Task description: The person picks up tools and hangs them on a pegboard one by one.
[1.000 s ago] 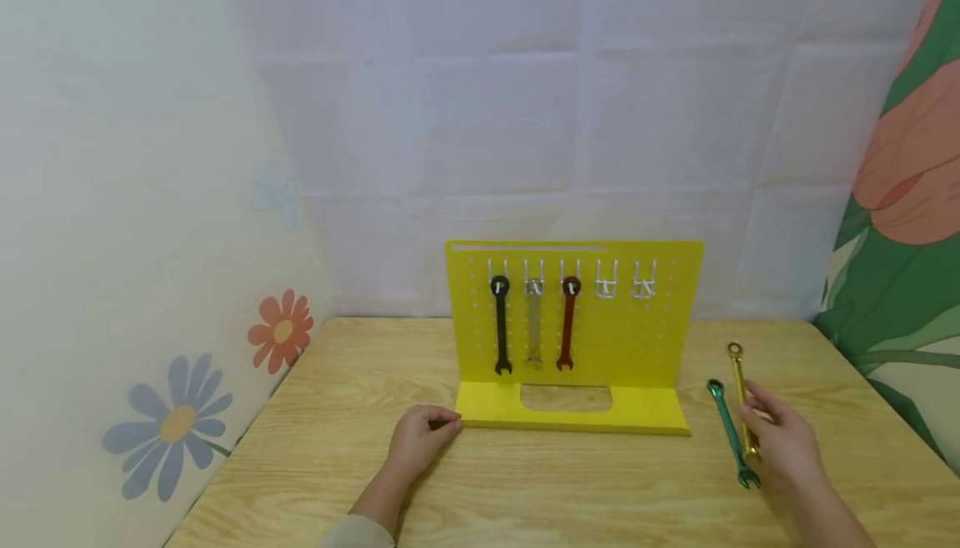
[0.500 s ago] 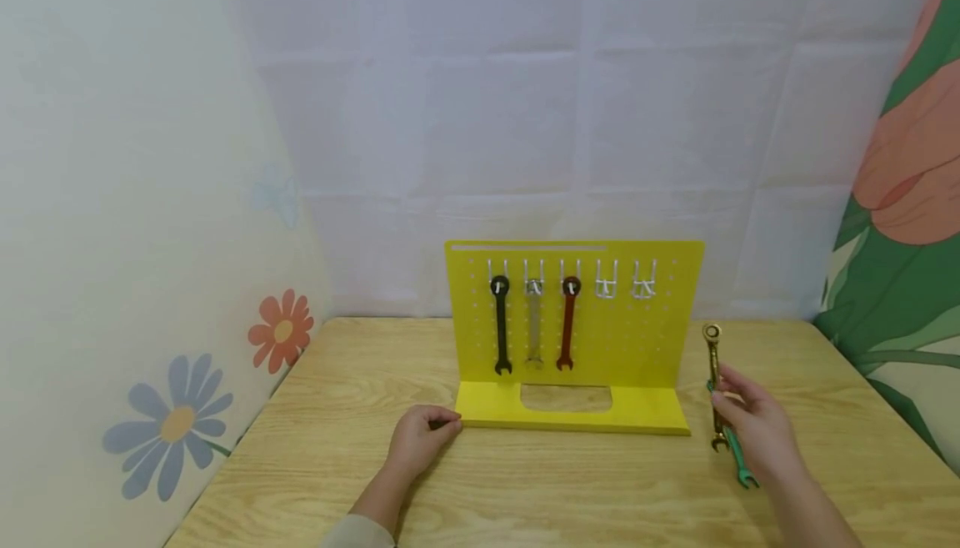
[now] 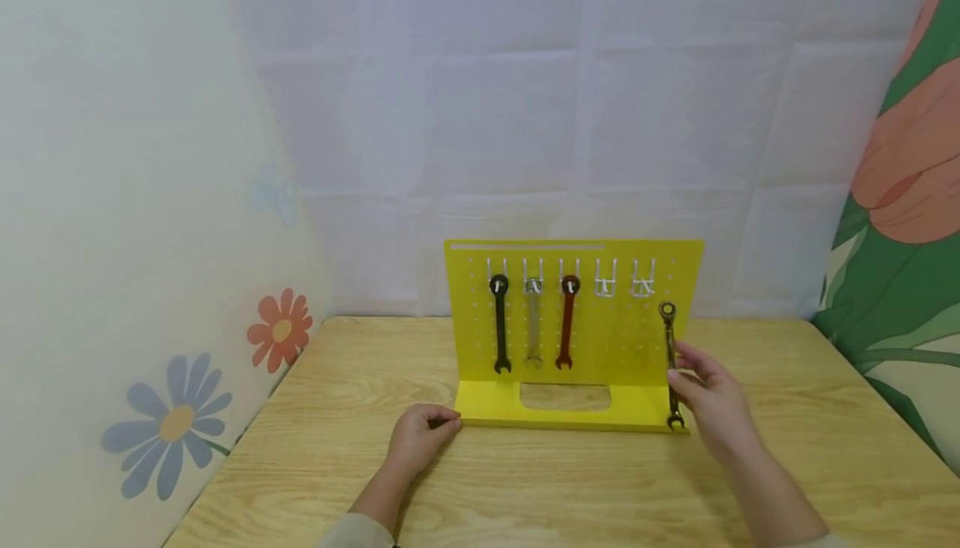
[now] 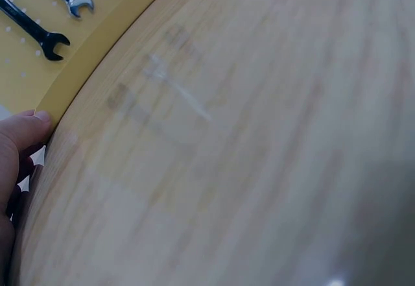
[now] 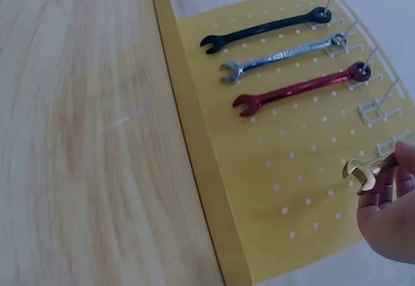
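My left hand (image 3: 422, 439) pinches the front left corner of a yellow pegboard stand (image 3: 480, 402); its thumb (image 4: 40, 119) lies on the edge in the left wrist view. My right hand (image 3: 712, 402) holds a gold combination wrench (image 3: 671, 356) by its middle, ring end up, in front of the board's right side. The wrench's open end (image 5: 364, 172) shows in the right wrist view. On the board hang a black wrench (image 3: 501, 331), a silver wrench (image 3: 533, 327) and a red wrench (image 3: 567, 327). The green wrench is out of sight; the right hand and forearm cover its earlier spot.
Two bare wire hooks, a middle hook (image 3: 605, 281) and a right hook (image 3: 642, 281), stick out right of the red wrench. The stand sits on a wood-grain table (image 3: 570, 490). A white cloth (image 3: 525, 131) hangs behind, with flower-printed sheets at both sides.
My right hand has lifted the gold wrench off the table, turned it more upright and carried it left, across the green wrench, to the board. The left hand has stayed still.
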A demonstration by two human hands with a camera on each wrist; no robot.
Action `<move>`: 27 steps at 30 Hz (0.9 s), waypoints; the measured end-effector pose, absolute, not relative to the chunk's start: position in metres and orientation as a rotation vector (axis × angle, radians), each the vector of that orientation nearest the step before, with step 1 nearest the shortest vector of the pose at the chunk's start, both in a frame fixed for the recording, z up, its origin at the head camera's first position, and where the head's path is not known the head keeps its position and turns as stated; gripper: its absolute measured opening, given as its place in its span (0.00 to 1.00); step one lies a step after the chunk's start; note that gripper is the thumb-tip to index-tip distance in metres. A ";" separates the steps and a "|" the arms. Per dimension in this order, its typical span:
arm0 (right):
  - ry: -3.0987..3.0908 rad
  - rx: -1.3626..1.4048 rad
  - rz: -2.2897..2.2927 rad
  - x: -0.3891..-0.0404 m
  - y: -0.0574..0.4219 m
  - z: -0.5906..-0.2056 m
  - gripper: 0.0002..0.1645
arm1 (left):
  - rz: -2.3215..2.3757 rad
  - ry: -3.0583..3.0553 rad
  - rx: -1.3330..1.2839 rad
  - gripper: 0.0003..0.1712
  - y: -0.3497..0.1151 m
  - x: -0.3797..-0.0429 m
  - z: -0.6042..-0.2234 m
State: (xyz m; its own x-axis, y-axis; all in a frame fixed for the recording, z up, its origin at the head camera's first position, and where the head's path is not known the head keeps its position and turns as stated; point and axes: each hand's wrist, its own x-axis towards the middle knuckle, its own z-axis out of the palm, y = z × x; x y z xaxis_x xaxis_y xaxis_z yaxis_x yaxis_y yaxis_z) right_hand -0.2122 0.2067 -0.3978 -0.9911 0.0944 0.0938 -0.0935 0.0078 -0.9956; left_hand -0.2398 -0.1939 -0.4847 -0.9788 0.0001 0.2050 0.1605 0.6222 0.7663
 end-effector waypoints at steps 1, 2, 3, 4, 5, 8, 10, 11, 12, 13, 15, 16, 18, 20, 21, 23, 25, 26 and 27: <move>-2.111 0.006 2.137 -0.213 0.203 -0.396 0.29 | -1.286 -2.661 -0.133 0.04 -0.194 -0.240 -0.485; -2.106 0.010 2.142 -0.215 0.200 -0.395 0.29 | -1.280 -2.661 -0.140 0.03 -0.194 -0.240 -0.484; -2.106 0.014 2.147 -0.215 0.197 -0.393 0.29 | -1.282 -2.663 -0.130 0.03 -0.194 -0.240 -0.484; -2.109 0.014 2.149 -0.216 0.193 -0.391 0.30 | -1.281 -2.665 -0.126 0.04 -0.194 -0.241 -0.484; -2.129 0.016 2.141 -0.217 0.191 -0.389 0.31 | -1.283 -2.666 -0.122 0.04 -0.194 -0.241 -0.484; -2.178 0.002 2.131 -0.219 0.183 -0.383 0.32 | -1.275 -2.670 -0.117 0.05 -0.194 -0.241 -0.484; -2.205 -0.005 2.128 -0.221 0.178 -0.379 0.32 | -1.281 -2.671 -0.113 0.05 -0.194 -0.241 -0.484; -2.212 -0.007 2.133 -0.221 0.175 -0.378 0.31 | -1.279 -2.670 -0.118 0.05 -0.194 -0.241 -0.484; -2.215 -0.009 2.140 -0.223 0.173 -0.376 0.31 | -1.278 -2.669 -0.121 0.04 -0.194 -0.241 -0.484; -2.215 -0.002 2.146 -0.224 0.170 -0.375 0.31 | -1.280 -2.668 -0.123 0.04 -0.194 -0.241 -0.484; -2.210 -0.002 2.151 -0.226 0.166 -0.374 0.30 | -1.287 -2.664 -0.123 0.04 -0.194 -0.241 -0.484; -2.207 0.001 2.153 -0.228 0.163 -0.374 0.30 | -1.286 -2.663 -0.122 0.04 -0.194 -0.241 -0.485; -2.204 0.003 2.151 -0.230 0.160 -0.375 0.30 | -1.294 -2.663 -0.119 0.04 -0.194 -0.241 -0.485; -2.196 0.000 2.147 -0.233 0.157 -0.376 0.29 | -1.299 -2.663 -0.120 0.05 -0.194 -0.242 -0.486; -2.191 0.003 2.149 -0.234 0.155 -0.376 0.29 | -1.302 -2.663 -0.121 0.05 -0.194 -0.242 -0.487; -2.192 0.000 2.146 -0.236 0.153 -0.377 0.29 | -1.302 -2.664 -0.123 0.05 -0.194 -0.242 -0.487; -2.194 -0.002 2.144 -0.238 0.151 -0.377 0.29 | -1.298 -2.662 -0.124 0.05 -0.194 -0.242 -0.487; -2.196 -0.004 2.144 -0.239 0.150 -0.377 0.29 | -1.296 -2.660 -0.124 0.05 -0.194 -0.241 -0.487; -2.201 -0.007 2.143 -0.241 0.149 -0.378 0.28 | -1.292 -2.659 -0.124 0.05 -0.194 -0.241 -0.487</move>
